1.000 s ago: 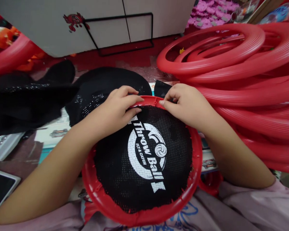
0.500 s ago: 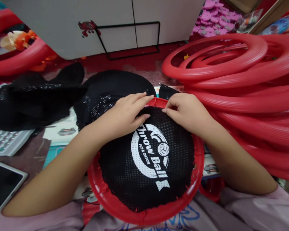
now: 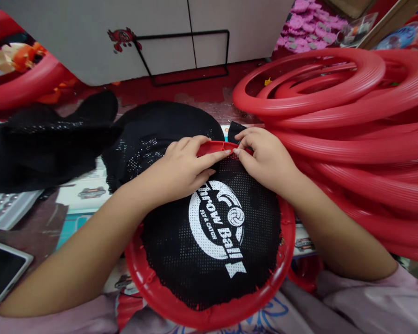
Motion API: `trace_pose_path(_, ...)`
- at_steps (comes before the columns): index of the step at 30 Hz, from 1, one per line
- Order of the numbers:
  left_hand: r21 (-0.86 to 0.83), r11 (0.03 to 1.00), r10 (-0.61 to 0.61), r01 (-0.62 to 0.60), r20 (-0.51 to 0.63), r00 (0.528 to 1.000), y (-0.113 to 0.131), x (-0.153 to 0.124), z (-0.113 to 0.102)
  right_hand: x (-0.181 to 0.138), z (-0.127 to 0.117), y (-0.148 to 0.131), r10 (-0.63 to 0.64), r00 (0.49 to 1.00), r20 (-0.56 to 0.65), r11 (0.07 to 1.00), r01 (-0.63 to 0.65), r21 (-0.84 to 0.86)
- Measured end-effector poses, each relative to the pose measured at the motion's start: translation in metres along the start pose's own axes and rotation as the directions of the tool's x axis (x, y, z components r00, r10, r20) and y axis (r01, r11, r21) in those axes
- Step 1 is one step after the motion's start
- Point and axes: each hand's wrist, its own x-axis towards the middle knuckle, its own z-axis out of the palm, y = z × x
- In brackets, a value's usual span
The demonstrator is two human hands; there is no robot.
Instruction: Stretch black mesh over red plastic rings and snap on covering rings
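Many red hoops [image 3: 355,150] frame right, white panel [image 3: 167,18] top, scuffed tabletop [image 3: 220,109]; your left hand [image 3: 183,171] open-fingered on black mesh [image 3: 209,250], right hand [image 3: 264,153] bunched at red ring [image 3: 209,317], grip unclear.

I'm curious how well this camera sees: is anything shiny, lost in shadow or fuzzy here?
Head view: pale highlights streak the stacked red rings; head view: the crumpled black cloth at left loses detail in darkness; head view: the white print on the black mesh is mostly readable, while the far pink pieces look soft.
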Motion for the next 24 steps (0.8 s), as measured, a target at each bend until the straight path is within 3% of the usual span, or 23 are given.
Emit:
trace_pose_path(6,-0.002,1.0,-0.014,0.014,0.007,1.0,0.0,0.001,-0.002,0.0,0.004,0.003,-0.017,0.997,-0.079,0.999,0.019,0.027)
trace_pose_path(24,0.071,0.997,-0.043,0.04,0.042,0.998,0.001,0.003,0.001,0.005,0.014,0.006,0.039,0.998,-0.058,0.999,-0.039,0.007)
